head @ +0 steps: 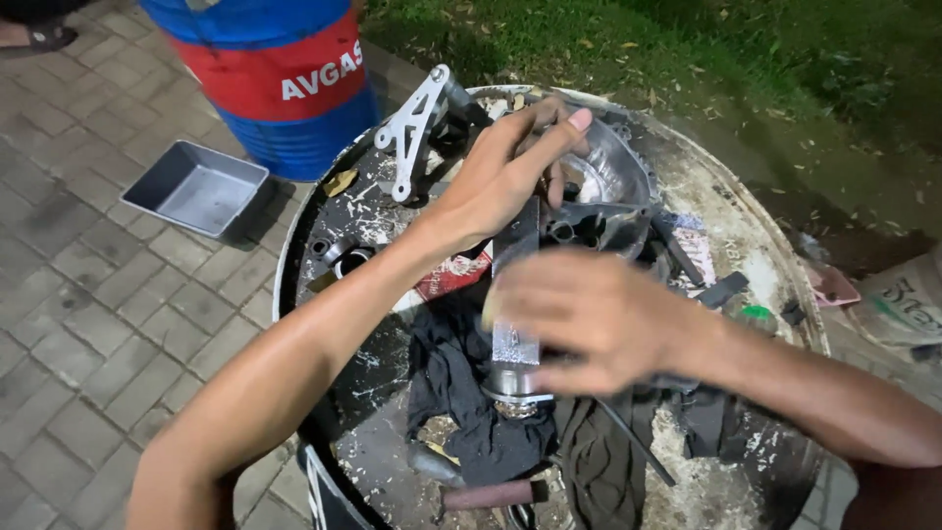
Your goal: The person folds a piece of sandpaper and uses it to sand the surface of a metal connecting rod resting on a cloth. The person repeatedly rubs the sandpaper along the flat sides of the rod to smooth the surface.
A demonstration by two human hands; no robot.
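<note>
Head view: L hand (505, 172) reached across the drum top (726, 196) w/ fingers curled over the upper end of a dark metal part (517, 240), gripping it near the rounded shiny housing (613, 177) just behind. R hand (589, 319) was motion-blurred, closed round the lower section of the same piece, a silvery cylindrical part (512, 368) that stood roughly upright between both hands. Can't tell if dark part & cylinder were one assembly or two pieces touching. Cylinder's base sat on/just above a black rag (451, 393) spread over the drum top's near-centre.

Drum top was round, dirty, w/ flaking white paint. On its far-left edge lay a white cast bracket (414, 128) w/ triangular cut-outs, tilted. A red-and-white scrap (451, 277) lay under the L forearm. Near the front rim, a reddish-brown handle (496, 494) of some tool, lying flat. A small green item (758, 314) sat to the right of the R wrist, too small to identify.

Off the drum: grey rectangular tray (196, 188) on brick paving (78, 294), left. Beside it a blue-and-red barrel (275, 79). Grass (687, 49) beyond.
</note>
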